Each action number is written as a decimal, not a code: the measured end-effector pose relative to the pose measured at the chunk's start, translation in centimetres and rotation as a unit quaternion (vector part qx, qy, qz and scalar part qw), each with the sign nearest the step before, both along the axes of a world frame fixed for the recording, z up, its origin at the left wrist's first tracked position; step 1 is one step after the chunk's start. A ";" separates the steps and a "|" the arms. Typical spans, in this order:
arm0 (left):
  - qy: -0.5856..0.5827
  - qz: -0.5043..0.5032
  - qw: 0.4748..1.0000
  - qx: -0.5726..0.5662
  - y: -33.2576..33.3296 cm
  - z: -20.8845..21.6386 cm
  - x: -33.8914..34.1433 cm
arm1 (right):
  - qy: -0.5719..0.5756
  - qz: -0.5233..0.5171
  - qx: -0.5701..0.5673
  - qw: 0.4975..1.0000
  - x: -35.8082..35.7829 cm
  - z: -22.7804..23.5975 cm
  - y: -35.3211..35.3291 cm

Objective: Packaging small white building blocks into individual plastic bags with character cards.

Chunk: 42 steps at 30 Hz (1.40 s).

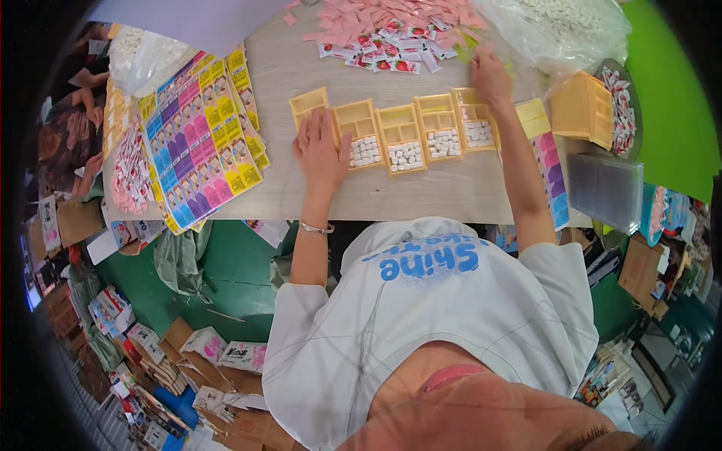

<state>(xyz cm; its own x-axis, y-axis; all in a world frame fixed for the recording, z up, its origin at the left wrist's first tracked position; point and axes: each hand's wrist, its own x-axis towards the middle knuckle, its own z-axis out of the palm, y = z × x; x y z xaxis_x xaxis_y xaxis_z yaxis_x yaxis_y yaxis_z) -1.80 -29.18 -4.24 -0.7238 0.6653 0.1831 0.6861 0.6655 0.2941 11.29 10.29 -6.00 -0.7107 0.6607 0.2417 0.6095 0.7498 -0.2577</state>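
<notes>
A row of small yellow compartment trays (402, 154) lies on the table in front of me. Most hold small white pieces (406, 156) in their near compartment. My left hand (322, 154) lies over the leftmost tray (309, 100) with its fingers spread, covering its near part. At the far side my right hand (490, 79) reaches past the rightmost tray (475, 113). Its fingers are drawn together beside yellow-green sachets (469, 43); what they pinch is hidden. White sachets with red strawberry prints (406, 66) lie just left of it, in front of a pink sachet heap (353, 19).
Colourful printed sticker sheets (199, 143) cover the table's left side. At the right stand a stack of yellow trays (580, 109), a stack of clear plastic cases (605, 192) and a dish of sachets (620, 105). A clear bag of white pieces (564, 30) sits far right.
</notes>
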 end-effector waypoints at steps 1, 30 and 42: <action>-0.017 0.005 0.999 0.026 -0.2 0.4 0.2 | 0.012 0.021 0.026 0.999 0.1 0.1 0.3; 0.043 -0.070 0.996 0.023 -2.3 2.0 4.5 | 0.142 0.328 -0.139 0.924 -2.7 6.1 -15.9; 0.021 0.040 0.998 0.032 -3.6 -0.3 3.7 | 0.125 0.199 0.037 0.971 -4.3 3.7 -12.3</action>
<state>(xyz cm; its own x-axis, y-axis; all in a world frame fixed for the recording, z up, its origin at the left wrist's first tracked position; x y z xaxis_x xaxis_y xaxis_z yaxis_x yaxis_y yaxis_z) 1.87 -32.75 -4.54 -0.7653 0.5913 0.2541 0.6436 0.7001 0.3092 6.98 -2.02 -2.29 -0.8186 0.3210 0.4763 0.1934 0.9349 -0.2976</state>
